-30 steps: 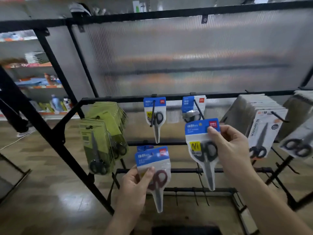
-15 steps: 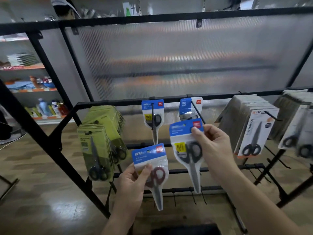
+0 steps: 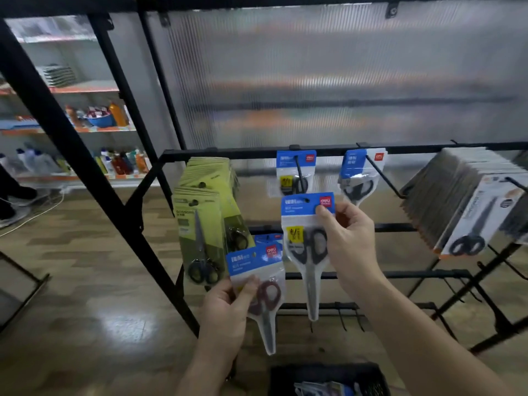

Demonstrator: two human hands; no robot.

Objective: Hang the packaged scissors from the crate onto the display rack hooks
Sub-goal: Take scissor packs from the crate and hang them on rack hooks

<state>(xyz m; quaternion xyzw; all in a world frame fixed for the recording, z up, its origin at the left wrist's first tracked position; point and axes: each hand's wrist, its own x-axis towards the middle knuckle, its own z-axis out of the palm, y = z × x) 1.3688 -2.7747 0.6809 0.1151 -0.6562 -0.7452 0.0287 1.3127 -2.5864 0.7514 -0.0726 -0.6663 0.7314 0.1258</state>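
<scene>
My right hand (image 3: pixel 350 238) pinches the blue header of a pack of black-handled scissors (image 3: pixel 307 241), held just below and in front of the left blue-card hook (image 3: pixel 299 171), where one pack (image 3: pixel 295 172) hangs. My left hand (image 3: pixel 228 307) grips a pack of red-handled scissors (image 3: pixel 261 287) lower down, blade tip pointing downward. Another blue pack (image 3: pixel 361 175) hangs on the hook to the right. The black crate (image 3: pixel 328 375) sits at the bottom edge with more packs inside.
Green-card scissors (image 3: pixel 204 224) fill hooks on the left of the black rack (image 3: pixel 228 152). White-card scissors (image 3: pixel 468 207) crowd hooks on the right. Bare short hooks (image 3: pixel 343 318) line the lower bars. A slanted black frame post (image 3: pixel 71 155) and shop shelves stand left.
My right hand has carried the black-handled pack leftward, from under the right blue hook to under the left one. The view has tilted down, and the crate now shows. My left hand keeps its grip.
</scene>
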